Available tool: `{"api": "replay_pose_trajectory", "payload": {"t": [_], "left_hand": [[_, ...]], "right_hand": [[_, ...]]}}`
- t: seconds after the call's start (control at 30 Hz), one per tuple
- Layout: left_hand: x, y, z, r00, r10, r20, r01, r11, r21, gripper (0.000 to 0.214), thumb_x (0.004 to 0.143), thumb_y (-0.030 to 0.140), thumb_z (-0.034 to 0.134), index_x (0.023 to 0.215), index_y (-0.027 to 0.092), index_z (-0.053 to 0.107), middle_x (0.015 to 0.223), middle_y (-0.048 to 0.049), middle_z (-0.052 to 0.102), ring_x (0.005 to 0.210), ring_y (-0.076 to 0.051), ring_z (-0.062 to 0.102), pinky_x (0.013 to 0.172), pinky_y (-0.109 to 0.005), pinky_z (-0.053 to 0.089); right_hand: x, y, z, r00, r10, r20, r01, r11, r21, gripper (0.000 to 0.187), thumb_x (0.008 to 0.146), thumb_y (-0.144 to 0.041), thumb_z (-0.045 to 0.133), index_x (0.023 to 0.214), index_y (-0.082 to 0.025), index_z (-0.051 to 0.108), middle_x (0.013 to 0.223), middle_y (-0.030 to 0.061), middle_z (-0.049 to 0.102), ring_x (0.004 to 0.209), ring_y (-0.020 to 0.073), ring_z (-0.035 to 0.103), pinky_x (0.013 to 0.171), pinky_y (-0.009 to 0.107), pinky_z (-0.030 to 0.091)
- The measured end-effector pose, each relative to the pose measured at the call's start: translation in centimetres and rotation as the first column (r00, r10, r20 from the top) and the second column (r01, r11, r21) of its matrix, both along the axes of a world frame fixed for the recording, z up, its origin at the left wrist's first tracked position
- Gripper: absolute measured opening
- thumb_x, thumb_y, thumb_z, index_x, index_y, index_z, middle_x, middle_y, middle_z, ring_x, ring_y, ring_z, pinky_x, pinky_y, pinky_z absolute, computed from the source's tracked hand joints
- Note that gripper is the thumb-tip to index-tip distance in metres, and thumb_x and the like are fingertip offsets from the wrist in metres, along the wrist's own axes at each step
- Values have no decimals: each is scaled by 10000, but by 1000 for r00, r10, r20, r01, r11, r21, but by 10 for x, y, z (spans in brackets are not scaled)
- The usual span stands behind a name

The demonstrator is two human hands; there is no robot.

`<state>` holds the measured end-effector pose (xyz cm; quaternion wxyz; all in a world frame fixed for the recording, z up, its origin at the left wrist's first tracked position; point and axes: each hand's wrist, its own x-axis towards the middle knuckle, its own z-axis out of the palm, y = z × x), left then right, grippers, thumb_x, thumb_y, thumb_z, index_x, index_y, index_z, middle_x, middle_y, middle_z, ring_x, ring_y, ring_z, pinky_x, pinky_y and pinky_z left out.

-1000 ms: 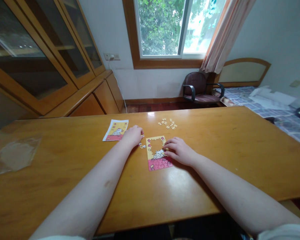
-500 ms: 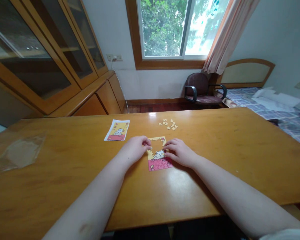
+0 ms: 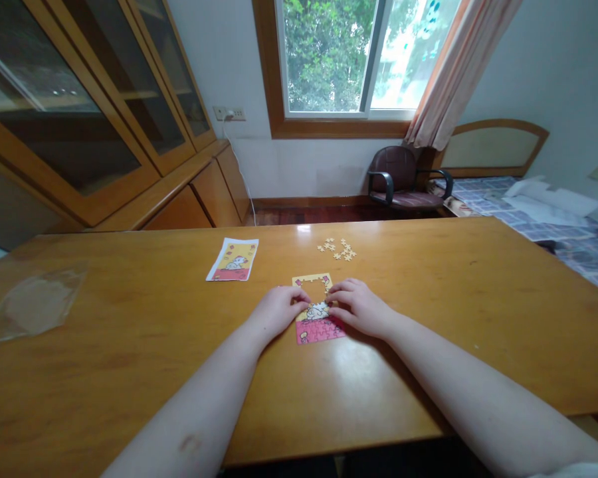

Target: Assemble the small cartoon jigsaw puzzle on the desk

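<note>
A partly assembled jigsaw puzzle [image 3: 319, 333] lies flat on the table, with a pink lower part, a white animal figure in the middle and a yellow border around a gap that shows bare wood. My left hand [image 3: 280, 309] is over the puzzle's left side, thumb and forefinger pinched at the inner edge of the gap on a small puzzle piece, mostly hidden by the fingertips. At the right edge, my right hand [image 3: 357, 305] rests with its fingers apart, fingertips touching the puzzle and covering part of that border.
Several loose puzzle pieces [image 3: 346, 252] lie beyond the puzzle. A printed picture card [image 3: 235, 261] of the same design is to its left. A clear plastic bag [image 3: 34, 302] lies at the table's far left. Behind the table [image 3: 428, 265] stands an office chair [image 3: 401, 176].
My left hand has moved slightly right and nearer to me, its fingertips now lower along the gap's left edge. The right hand has stayed almost in place.
</note>
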<state>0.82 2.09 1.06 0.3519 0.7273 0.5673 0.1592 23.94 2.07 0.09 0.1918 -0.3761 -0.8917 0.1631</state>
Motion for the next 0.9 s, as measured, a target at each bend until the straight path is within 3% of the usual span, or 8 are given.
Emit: {"api": "replay_pose_trajectory", "payload": {"t": [0.27, 0.5, 0.67, 0.9], "left_hand": [[1, -2, -4, 998, -10, -59, 15, 997, 82, 170, 812, 278, 586, 855, 238, 746, 917, -14, 745, 906, -211, 652, 847, -327, 477], [-4, -6, 4, 995, 50, -81, -31, 975, 219, 261, 854, 302, 534, 1029, 227, 712, 1027, -47, 701, 931, -193, 638, 840, -301, 483], [-14, -9, 16, 950, -77, -304, 132, 977, 168, 254, 840, 311, 509, 909, 271, 750, 906, -34, 729, 814, -211, 647, 716, -310, 470], [-16, -11, 14, 917, -195, -347, 252, 959, 127, 352, 812, 233, 492, 1006, 352, 760, 1006, -21, 755, 918, -234, 668, 788, -316, 480]], "right_hand": [[1, 1, -3, 1000, 3, -12, -3, 1000, -3, 237, 928, -369, 576, 1039, -216, 720, 1074, 81, 669, 1016, 221, 572, 952, 407, 419], [1, 0, 0, 1000, 5, 10, -5, 1000, 10, 247, 933, -376, 567, 1042, -214, 718, 1074, 82, 668, 1002, 211, 563, 963, 409, 413], [-4, -9, 5, 991, 83, 101, -86, 996, 29, 337, 904, -472, 589, 1127, -245, 700, 1192, 86, 632, 1111, 237, 519, 1053, 457, 338], [-11, -18, 6, 971, 107, 215, -108, 994, -7, 558, 869, -620, 546, 1337, -318, 576, 1462, 115, 447, 1340, 329, 359, 1135, 602, 157]]}}
